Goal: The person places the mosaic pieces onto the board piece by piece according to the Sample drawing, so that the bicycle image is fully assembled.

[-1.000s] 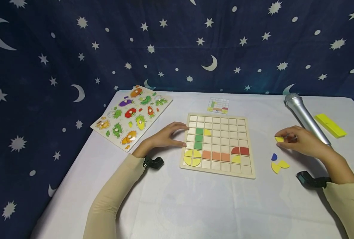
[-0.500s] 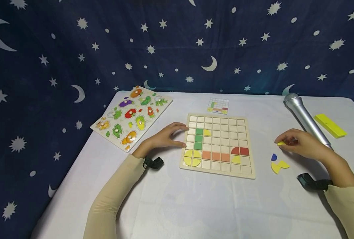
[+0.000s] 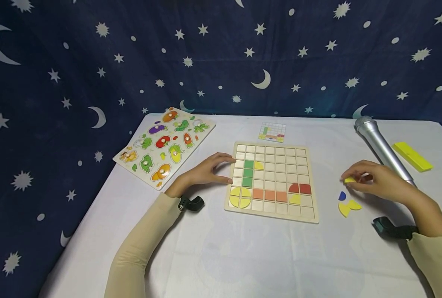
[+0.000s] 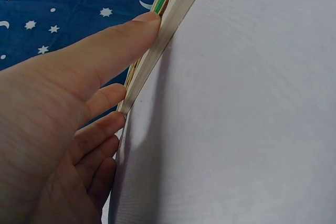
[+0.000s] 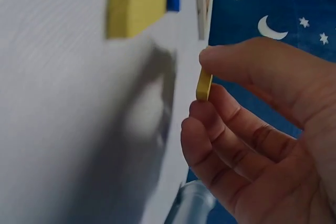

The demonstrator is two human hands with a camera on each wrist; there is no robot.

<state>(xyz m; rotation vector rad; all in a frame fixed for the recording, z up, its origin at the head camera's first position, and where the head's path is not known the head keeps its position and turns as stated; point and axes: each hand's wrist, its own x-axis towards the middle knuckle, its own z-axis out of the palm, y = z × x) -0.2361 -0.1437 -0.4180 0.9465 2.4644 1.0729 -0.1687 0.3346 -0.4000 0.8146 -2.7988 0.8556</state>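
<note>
My left hand (image 3: 208, 169) rests its thumb and fingertips on the left edge of a wooden grid board (image 3: 276, 212); in the left wrist view the thumb lies at the board's rim. Green, orange, red and yellow tiles sit in some of the board's cells. To the right of the board, my right hand (image 3: 373, 179) pinches a yellow tile (image 5: 203, 86) between thumb and fingers, above the white cloth. Just in front of this hand lie a small blue tile (image 3: 341, 195) and two yellow quarter-round tiles (image 3: 344, 209) on the cloth.
A small printed pattern card (image 3: 272, 132) lies behind the board. A vegetable peg puzzle (image 3: 165, 147) is at the back left. Beyond my right hand are a silver microphone (image 3: 382, 147) and a yellow block (image 3: 412, 156). A starry blue curtain (image 3: 221, 58) hangs behind the table.
My right hand has shifted slightly toward me and the yellow tile in its fingers has turned and moved lower. The left hand and the board have stayed in place.
</note>
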